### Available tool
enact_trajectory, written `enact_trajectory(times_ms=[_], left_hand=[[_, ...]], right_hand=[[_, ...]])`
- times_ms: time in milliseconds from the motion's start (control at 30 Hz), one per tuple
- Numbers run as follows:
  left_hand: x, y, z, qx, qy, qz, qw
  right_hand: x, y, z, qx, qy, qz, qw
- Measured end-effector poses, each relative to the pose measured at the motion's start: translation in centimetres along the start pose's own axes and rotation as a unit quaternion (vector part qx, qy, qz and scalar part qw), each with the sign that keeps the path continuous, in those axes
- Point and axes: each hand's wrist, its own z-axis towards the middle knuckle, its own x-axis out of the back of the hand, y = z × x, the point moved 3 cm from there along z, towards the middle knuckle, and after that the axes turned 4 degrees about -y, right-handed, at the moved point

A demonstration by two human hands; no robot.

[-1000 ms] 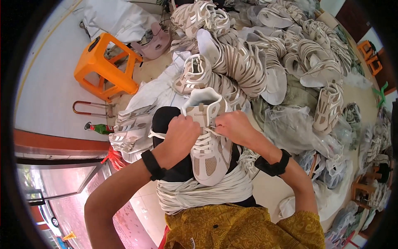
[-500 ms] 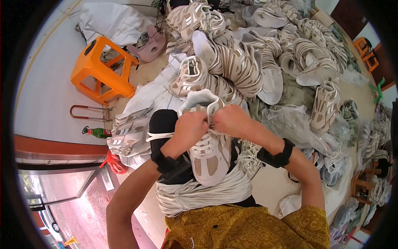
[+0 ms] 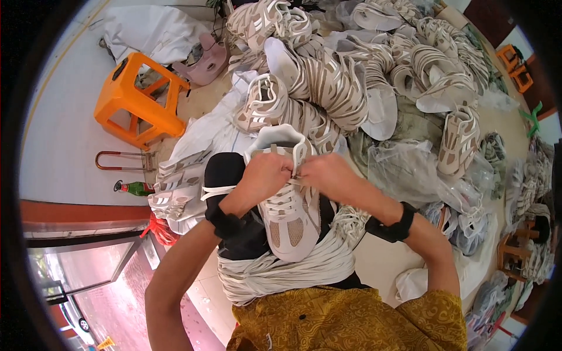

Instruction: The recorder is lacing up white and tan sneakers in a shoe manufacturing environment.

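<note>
A beige and white sneaker (image 3: 287, 234) rests on my lap, toe toward me, its white shoelace (image 3: 282, 202) criss-crossed over the lower tongue. My left hand (image 3: 268, 175) is closed at the upper eyelets. My right hand (image 3: 325, 175) pinches from the other side, and the fingertips of both nearly meet at the eyelet edge. The lace between them is mostly hidden by the fingers. A white lace length sticks out left of my left hand, over my dark trouser leg. A thick bundle of white laces (image 3: 287, 278) lies across my lap below the toe.
Ahead, a big pile of similar shoe uppers (image 3: 336, 88) covers the floor, with clear plastic bags (image 3: 404, 169) at its right. An orange stool (image 3: 137, 102), a green bottle (image 3: 137, 188) and stacked uppers (image 3: 175, 190) stand to the left. One sneaker (image 3: 459, 143) lies farther right.
The view has shifted slightly. Both hands stay at the eyelets, fingertips close together; the sneaker remains on my lap.
</note>
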Motion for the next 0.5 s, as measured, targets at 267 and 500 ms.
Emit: enact_trajectory(times_ms=[267, 500], left_hand=[[0.2, 0.0, 1.0, -0.04, -0.077, 0.035, 0.996], [2.8, 0.4, -2.5, 0.039, -0.161, -0.118, 0.979]], right_hand=[[-0.8, 0.7, -0.4, -0.164, -0.003, 0.138, 0.977], [0.9, -0.5, 0.3, -0.129, 0.062, 0.315, 0.938]])
